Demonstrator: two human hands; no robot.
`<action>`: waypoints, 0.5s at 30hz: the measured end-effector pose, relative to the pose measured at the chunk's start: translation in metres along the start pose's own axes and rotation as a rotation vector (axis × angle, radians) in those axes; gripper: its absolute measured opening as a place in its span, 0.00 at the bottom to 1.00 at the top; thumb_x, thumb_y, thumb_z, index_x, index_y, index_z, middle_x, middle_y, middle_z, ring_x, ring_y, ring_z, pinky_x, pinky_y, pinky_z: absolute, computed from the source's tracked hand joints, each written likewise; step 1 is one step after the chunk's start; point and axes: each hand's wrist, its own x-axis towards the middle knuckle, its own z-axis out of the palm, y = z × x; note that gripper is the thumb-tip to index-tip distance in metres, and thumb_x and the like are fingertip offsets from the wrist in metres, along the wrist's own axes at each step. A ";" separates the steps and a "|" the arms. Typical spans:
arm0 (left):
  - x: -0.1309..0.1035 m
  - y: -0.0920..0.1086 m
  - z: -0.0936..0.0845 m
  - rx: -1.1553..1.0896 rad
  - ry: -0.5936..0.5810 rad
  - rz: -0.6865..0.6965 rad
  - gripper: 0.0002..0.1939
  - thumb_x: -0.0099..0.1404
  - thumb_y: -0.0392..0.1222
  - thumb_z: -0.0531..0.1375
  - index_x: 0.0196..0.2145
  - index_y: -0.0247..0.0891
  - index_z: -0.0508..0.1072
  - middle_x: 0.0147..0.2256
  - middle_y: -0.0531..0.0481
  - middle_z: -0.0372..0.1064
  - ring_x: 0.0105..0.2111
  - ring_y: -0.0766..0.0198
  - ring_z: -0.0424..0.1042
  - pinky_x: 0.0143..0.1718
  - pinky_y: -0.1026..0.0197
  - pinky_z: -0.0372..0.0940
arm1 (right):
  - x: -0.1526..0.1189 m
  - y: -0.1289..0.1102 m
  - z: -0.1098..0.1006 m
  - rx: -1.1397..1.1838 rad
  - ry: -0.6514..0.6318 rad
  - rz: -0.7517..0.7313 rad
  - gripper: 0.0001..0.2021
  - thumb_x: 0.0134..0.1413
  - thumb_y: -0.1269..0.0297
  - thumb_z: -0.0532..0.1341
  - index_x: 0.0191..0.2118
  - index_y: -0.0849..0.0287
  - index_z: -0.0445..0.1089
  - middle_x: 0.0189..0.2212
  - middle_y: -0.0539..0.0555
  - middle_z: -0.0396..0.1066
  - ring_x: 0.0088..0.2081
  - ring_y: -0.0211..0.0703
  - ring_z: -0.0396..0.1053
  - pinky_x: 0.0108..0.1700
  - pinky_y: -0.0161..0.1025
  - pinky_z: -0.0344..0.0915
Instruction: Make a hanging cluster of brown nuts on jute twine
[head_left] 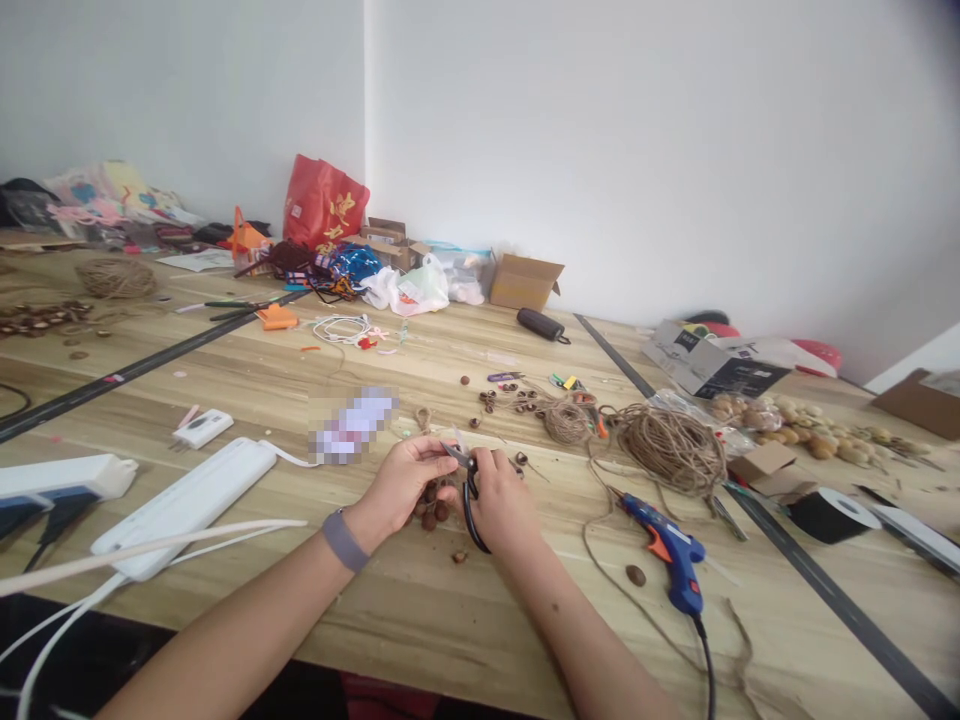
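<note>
My right hand (504, 500) is wrapped round a pair of black-handled scissors (472, 512), whose blades point up and left toward my left fingertips. My left hand (405, 482), with a grey band on its wrist, is closed in a pinch beside the blades. Under those fingers hangs or lies a bunch of brown nuts (431, 513), partly hidden by the hand. A small twine loop (424, 417) shows just beyond my left hand. One broken nut (459, 557) lies on the wooden table (390, 610) below my hands.
To the right lie a blue glue gun (671, 555), a large twine coil (670, 447) and a smaller twine ball (567, 421). Several nut shells (517, 400) are scattered ahead. A white power strip (187, 505) with cables and a blurred phone-like object (354, 425) lie left.
</note>
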 end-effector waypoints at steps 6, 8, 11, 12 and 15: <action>-0.001 0.000 0.000 -0.018 0.004 0.061 0.22 0.44 0.42 0.72 0.35 0.35 0.70 0.26 0.54 0.69 0.13 0.71 0.63 0.09 0.67 0.57 | -0.001 0.003 0.007 0.142 0.122 -0.078 0.24 0.60 0.43 0.58 0.48 0.61 0.66 0.41 0.61 0.70 0.41 0.52 0.72 0.40 0.42 0.66; -0.002 0.001 0.001 -0.011 0.011 0.073 0.22 0.44 0.43 0.72 0.34 0.35 0.70 0.25 0.55 0.69 0.12 0.72 0.62 0.10 0.68 0.56 | 0.000 0.004 0.009 0.173 0.150 -0.099 0.24 0.59 0.43 0.58 0.47 0.61 0.66 0.40 0.60 0.70 0.40 0.52 0.72 0.40 0.42 0.66; -0.003 0.003 0.003 0.013 0.021 0.056 0.22 0.44 0.44 0.72 0.35 0.36 0.70 0.25 0.55 0.69 0.12 0.71 0.63 0.09 0.68 0.55 | 0.000 0.006 0.010 0.161 0.181 -0.109 0.24 0.59 0.43 0.58 0.47 0.61 0.66 0.39 0.60 0.70 0.40 0.52 0.72 0.41 0.43 0.66; -0.003 0.003 0.003 0.018 0.019 0.047 0.22 0.44 0.44 0.72 0.35 0.36 0.70 0.25 0.55 0.69 0.13 0.70 0.63 0.08 0.68 0.55 | 0.000 0.006 0.010 0.149 0.184 -0.109 0.24 0.59 0.43 0.58 0.47 0.61 0.66 0.39 0.61 0.70 0.40 0.51 0.72 0.40 0.42 0.66; -0.004 0.003 0.003 0.041 0.012 0.030 0.21 0.45 0.45 0.72 0.35 0.37 0.69 0.24 0.56 0.68 0.13 0.70 0.64 0.08 0.69 0.54 | 0.000 0.005 0.007 0.106 0.169 -0.093 0.22 0.59 0.45 0.60 0.46 0.61 0.66 0.39 0.60 0.70 0.39 0.51 0.72 0.39 0.41 0.66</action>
